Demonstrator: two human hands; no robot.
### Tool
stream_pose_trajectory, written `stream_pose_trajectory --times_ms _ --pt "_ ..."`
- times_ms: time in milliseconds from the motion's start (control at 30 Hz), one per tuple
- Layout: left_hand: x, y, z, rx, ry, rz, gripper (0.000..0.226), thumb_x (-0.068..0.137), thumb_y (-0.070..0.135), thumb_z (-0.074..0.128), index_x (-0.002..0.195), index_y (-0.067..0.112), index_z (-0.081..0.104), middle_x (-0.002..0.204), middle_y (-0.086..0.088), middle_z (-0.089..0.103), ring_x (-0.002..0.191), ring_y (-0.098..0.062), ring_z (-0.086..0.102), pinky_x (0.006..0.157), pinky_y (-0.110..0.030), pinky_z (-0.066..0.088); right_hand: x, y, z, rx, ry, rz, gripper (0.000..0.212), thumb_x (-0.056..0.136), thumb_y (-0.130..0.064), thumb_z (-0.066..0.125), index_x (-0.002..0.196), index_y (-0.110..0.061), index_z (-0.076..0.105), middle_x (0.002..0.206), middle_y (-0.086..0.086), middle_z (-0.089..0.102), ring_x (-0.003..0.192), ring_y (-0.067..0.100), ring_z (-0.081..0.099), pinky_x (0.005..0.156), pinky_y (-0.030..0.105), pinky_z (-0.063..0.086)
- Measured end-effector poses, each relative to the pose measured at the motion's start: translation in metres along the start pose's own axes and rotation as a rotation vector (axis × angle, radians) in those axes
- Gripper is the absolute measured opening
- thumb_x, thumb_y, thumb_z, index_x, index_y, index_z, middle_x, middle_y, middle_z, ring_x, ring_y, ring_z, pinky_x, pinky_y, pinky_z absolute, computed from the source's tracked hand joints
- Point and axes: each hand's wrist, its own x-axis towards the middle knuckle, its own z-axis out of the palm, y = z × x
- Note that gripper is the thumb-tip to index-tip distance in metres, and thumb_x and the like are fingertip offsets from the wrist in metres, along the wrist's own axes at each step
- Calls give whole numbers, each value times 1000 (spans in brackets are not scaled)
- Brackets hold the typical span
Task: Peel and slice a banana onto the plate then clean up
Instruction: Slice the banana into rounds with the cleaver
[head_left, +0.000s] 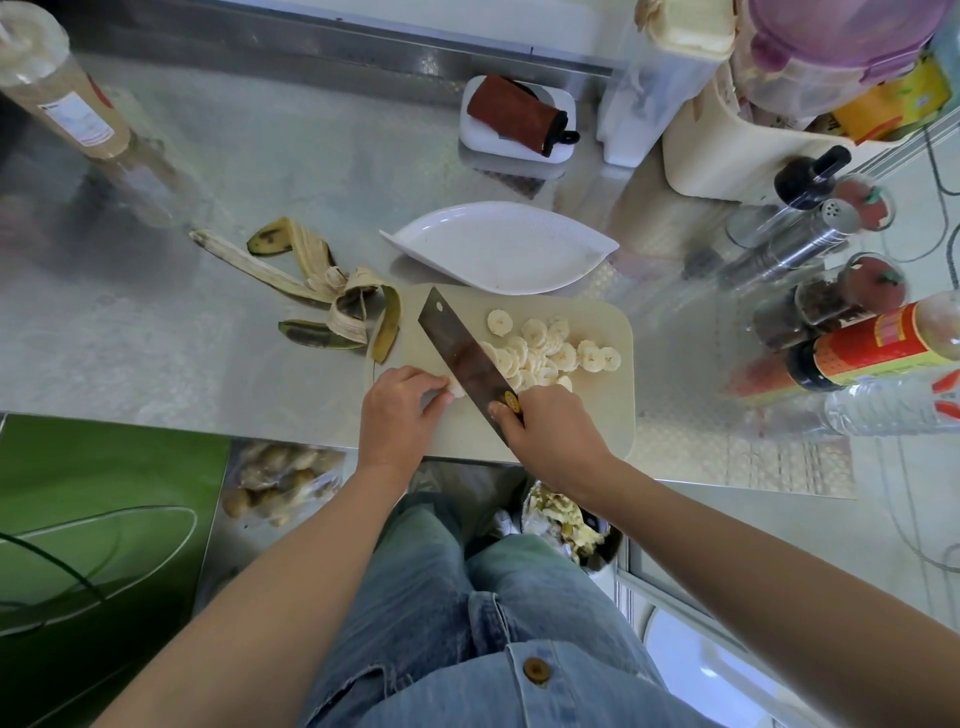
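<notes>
On the steel tabletop (208, 374) the banana peel (317, 291) lies splayed open just left of the cutting board (613, 415), one strip at the board's left edge. Over the board's near left part the left hand (397, 410) pinches the last stub of banana (457, 391) with curled fingertips, right against the knife (462, 353), whose broad blade runs diagonally across the board. The right hand (550, 431) is wrapped round the knife's handle. Right of the blade the banana slices (545, 353) lie heaped on the board. The white leaf-shaped plate (498, 249) sits just behind the board, at its far edge. Spice jars (810, 306) stand further right.
</notes>
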Motion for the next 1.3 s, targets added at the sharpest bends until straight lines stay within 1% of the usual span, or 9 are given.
stream_pose_trajectory --times_ms 133,367,500,733,833,967,1100,1200,1300 --pt "0 1 0 4 6 1 17 78 17 76 93 8 75 89 -7 71 82 -23 59 71 -27 43 0 0 -1 -27 -18 -7 49 99 -35 45 55 -18 33 53 1 39 51 20 41 45 29 25" --pt "0 1 1 10 10 4 16 78 17 77 91 9 75 86 -7 71 79 -24 59 68 -30 45 0 -1 4 -27 -46 19 47 99 -34 44 56 -18 33 55 1 39 47 14 37 43 26 22" --pt "0 3 1 2 23 -2 16 79 19 75 91 8 76 85 -8 71 78 -24 58 68 -27 41 3 -3 11 -26 -55 25 47 100 -33 42 56 -18 32 55 1 37 49 17 38 44 27 22" --pt "1 5 0 11 13 -14 17 80 22 74 92 9 76 84 -7 70 77 -21 56 66 -26 39 6 -4 17 -17 -88 44 47 100 -32 42 56 -18 30 56 1 36 49 15 35 44 26 21" --pt "0 5 0 4 13 -18 18 81 22 74 93 9 75 86 -7 70 79 -21 56 67 -26 39 6 -2 14 1 -68 33 49 100 -33 42 55 -17 30 54 2 36 47 15 34 44 27 22" --pt "1 2 0 9 8 -14 17 79 20 75 92 8 75 86 -7 70 80 -22 57 69 -25 38 2 2 6 26 1 12 49 99 -35 43 54 -17 32 53 2 37 50 20 38 44 28 23" --pt "1 2 1 3 19 -20 16 78 19 77 89 7 76 85 -7 71 80 -23 58 69 -25 37 1 4 2 13 3 -8 46 99 -35 44 59 -13 38 54 1 38 55 24 43 52 31 29" --pt "1 2 2 8 11 -20 17 78 19 76 90 7 75 86 -7 71 81 -22 58 69 -25 39 1 3 2 7 0 -13 48 99 -36 44 57 -14 37 54 2 39 55 23 44 54 32 32" --pt "1 2 1 13 9 -11 17 78 18 76 91 8 75 88 -7 71 81 -22 58 69 -26 41 2 2 2 13 0 -17 44 99 -36 44 65 -9 48 58 5 44 58 25 48 55 32 34"
